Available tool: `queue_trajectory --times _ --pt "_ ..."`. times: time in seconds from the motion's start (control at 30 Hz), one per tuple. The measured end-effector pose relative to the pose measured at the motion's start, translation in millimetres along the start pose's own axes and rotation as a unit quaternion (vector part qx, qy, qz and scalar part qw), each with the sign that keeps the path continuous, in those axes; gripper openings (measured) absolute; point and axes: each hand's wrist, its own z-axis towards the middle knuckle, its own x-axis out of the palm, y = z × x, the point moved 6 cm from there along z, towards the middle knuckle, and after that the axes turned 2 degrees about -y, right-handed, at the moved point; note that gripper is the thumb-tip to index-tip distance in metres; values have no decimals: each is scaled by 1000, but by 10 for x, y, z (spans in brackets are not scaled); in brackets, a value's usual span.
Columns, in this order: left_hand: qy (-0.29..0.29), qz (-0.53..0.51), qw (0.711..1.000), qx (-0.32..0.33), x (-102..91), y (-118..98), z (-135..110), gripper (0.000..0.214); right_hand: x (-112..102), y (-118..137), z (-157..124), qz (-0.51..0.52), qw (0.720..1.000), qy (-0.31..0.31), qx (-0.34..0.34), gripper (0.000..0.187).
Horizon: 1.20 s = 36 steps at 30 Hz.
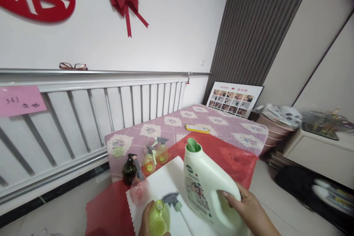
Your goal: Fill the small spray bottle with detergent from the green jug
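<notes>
- While the right hand (246,206) curls its fingers round the back of the white detergent jug (206,188), the jug leans over the white cloth (166,179), its green spout pointing to 11 o'clock.
- The left hand (144,225), at the lower edge, is closed about the yellow-green bottle (159,218), with the jug at its 2 o'clock.
- A grey trigger sprayer (173,200) lies at the bottle's 1 o'clock, just beside it.
- A pink spray bottle (139,190) stands at 11 o'clock.

Bright, even indoor light with soft shadows; the wide lens bends the railing (91,81) at the edges, and the right side blurs.
</notes>
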Motion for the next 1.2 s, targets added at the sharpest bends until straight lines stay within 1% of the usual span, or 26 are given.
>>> queue_trajectory --times 0.03,0.1,0.13,0.17,0.3,0.4,0.5,0.63,0.8,0.93,1.03,1.1,1.2 --pt "-18 52 997 49 -18 -78 -2 93 -33 62 -6 -15 1000 11 -3 37" --pt "-35 143 980 131 -9 -193 6 92 -85 162 -14 -36 999 40 -11 39" --pt "-31 176 972 155 13 -216 18 90 -103 199 -17 -41 997 57 -16 40" --pt "-23 197 966 163 31 -215 38 89 -112 229 -23 -45 996 77 -20 41" --pt "-12 265 947 182 27 -159 100 89 -77 306 -87 -40 982 183 -15 41" --pt "-15 289 936 199 -17 -117 104 90 -43 392 -153 -33 972 234 -2 39" --pt "-17 298 934 196 -39 -75 95 91 -25 511 -197 -57 964 261 -2 37" --pt "-24 301 931 204 -26 -71 72 89 -16 684 -208 -83 958 275 -22 35" --pt "-35 292 933 207 -36 -79 64 89 36 844 -219 -118 944 303 -51 41" --pt "-15 289 939 184 -40 -50 73 92 65 845 -203 -130 948 286 -51 42" --pt "-34 289 938 191 -52 -48 58 95 96 715 -163 -110 959 258 -39 40" --pt "-45 286 934 209 -52 -54 48 94 99 576 -107 -107 972 205 -35 39" --pt "-48 283 929 235 -46 -59 53 89 76 368 -28 -115 989 82 -35 38"
